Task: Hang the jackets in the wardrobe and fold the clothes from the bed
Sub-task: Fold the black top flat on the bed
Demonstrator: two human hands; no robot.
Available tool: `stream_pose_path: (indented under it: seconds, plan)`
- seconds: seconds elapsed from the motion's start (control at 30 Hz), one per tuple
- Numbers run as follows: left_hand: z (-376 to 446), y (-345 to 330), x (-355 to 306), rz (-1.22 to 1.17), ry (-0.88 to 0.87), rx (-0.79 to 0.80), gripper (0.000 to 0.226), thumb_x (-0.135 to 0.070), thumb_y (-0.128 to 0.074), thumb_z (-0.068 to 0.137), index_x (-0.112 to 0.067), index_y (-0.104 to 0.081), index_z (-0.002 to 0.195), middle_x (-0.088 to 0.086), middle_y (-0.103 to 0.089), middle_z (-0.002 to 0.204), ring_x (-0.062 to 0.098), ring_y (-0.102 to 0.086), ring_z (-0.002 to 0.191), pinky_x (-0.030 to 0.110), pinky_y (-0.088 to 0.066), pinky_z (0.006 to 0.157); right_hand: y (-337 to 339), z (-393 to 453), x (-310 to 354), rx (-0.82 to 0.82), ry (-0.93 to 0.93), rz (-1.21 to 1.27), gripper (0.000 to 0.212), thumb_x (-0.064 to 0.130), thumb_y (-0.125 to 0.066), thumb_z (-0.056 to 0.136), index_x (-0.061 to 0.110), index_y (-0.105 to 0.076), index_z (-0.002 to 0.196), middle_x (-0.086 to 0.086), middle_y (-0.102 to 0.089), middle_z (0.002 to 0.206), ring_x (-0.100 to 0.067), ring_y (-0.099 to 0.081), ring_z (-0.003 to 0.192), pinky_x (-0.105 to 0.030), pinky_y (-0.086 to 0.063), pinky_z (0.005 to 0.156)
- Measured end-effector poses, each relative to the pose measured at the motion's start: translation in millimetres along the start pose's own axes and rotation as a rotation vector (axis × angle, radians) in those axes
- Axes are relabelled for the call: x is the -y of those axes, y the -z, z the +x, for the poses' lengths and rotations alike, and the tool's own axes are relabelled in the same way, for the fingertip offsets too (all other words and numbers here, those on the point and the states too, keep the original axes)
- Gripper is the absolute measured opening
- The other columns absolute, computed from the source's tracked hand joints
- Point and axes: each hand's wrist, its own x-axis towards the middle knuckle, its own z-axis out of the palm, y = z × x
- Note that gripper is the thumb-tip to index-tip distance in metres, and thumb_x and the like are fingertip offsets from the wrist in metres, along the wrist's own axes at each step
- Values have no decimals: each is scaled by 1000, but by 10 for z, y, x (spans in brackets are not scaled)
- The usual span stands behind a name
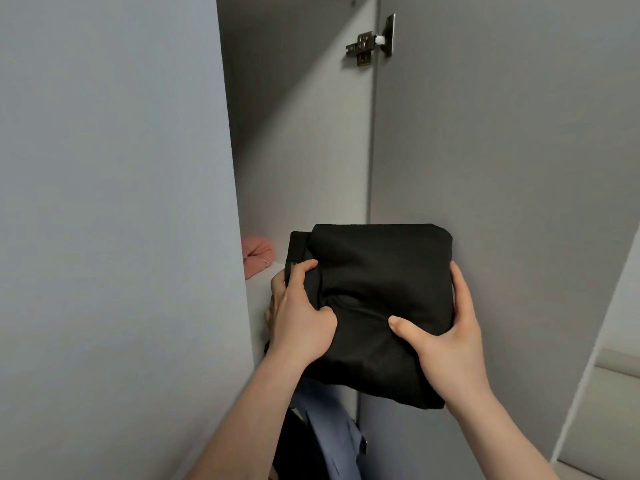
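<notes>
A folded black garment is held up in front of the open wardrobe, at the level of a white shelf. My left hand grips its left edge, fingers curled over the fabric. My right hand holds its right side, thumb on top and fingers behind. A pink folded cloth lies on the shelf at the back left. Below the shelf hangs a blue jacket beside a dark garment.
The grey wardrobe side panel fills the left. The open wardrobe door stands on the right, with a metal hinge near the top. A pale strip of floor or furniture shows at the far right.
</notes>
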Motion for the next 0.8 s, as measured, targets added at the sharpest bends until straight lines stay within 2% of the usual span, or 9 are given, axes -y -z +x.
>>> stream_pose_path:
  seconds: [0.13, 0.27, 0.37, 0.47, 0.53, 0.6, 0.7, 0.77, 0.8]
  plan:
    - [223, -21, 35, -17, 73, -113, 65, -17, -65, 90, -42, -43, 146, -5, -27, 163, 26, -37, 145, 50, -22, 125, -290, 376, -193, 54, -20, 50, 108, 5, -89, 73, 45, -33, 156, 30, -53, 142, 16, -55, 120, -17, -45, 100]
    - [269, -106, 135, -1, 98, -250, 56, -23, -57, 98, -38, -42, 150, -8, -22, 167, 20, -22, 153, 45, -11, 128, -544, 666, -330, 81, -58, 99, 106, 6, -90, 71, 42, -37, 155, 24, -55, 142, 7, -57, 124, -30, -47, 110]
    - [217, -189, 214, -18, 31, -393, 39, -35, -47, 104, -39, -51, 143, -13, -32, 162, 15, -27, 149, 42, -17, 125, -707, 848, -318, 61, -72, 164, 104, 6, -89, 71, 37, -37, 156, 21, -54, 142, 5, -57, 122, -33, -46, 113]
    - [198, -228, 284, -8, -15, -512, 45, -44, -35, 99, -39, -56, 139, -15, -38, 158, 11, -28, 146, 39, -19, 122, -904, 994, -313, 35, -82, 210, 105, 12, -89, 72, 39, -33, 157, 22, -51, 142, 0, -55, 125, -32, -44, 114]
    - [207, -262, 359, 39, -7, -505, 47, -41, -38, 98, -37, -52, 143, -13, -35, 161, 13, -24, 150, 42, -18, 124, -1066, 1046, -378, 35, -112, 218, 107, 20, -90, 70, 44, -29, 156, 20, -50, 144, -5, -55, 128, -37, -45, 114]
    - [215, -321, 448, 87, 52, -436, 51, -31, -47, 102, -33, -41, 152, -10, -27, 166, 16, -16, 154, 42, -12, 124, -1217, 1063, -499, 79, -185, 159, 111, 29, -89, 71, 44, -22, 158, 9, -45, 147, -15, -55, 129, -42, -45, 114]
    - [179, -425, 600, 166, 125, -326, 69, -22, -54, 101, -32, -21, 161, -8, -10, 171, 20, -3, 158, 44, -6, 127, -1346, 1052, -703, 211, -309, -42, 114, 41, -81, 83, 39, -1, 163, -2, -20, 157, -29, -49, 134, -47, -40, 116]
    - [181, -484, 692, 184, 129, -288, 76, -24, -54, 101, -36, -10, 163, -9, -2, 172, 22, -1, 158, 44, -7, 128, -1340, 1019, -798, 253, -212, -128, 103, 43, -72, 90, 40, 1, 163, 4, -5, 165, -30, -33, 147, -46, -32, 120]
    - [199, -501, 719, 164, 139, -277, 78, -26, -53, 102, -38, -5, 163, -11, 0, 172, 22, 0, 158, 44, -8, 128, -1316, 1008, -825, 260, -74, -174, 94, 41, -68, 93, 42, -6, 163, 8, -1, 168, -28, -21, 153, -45, -26, 123]
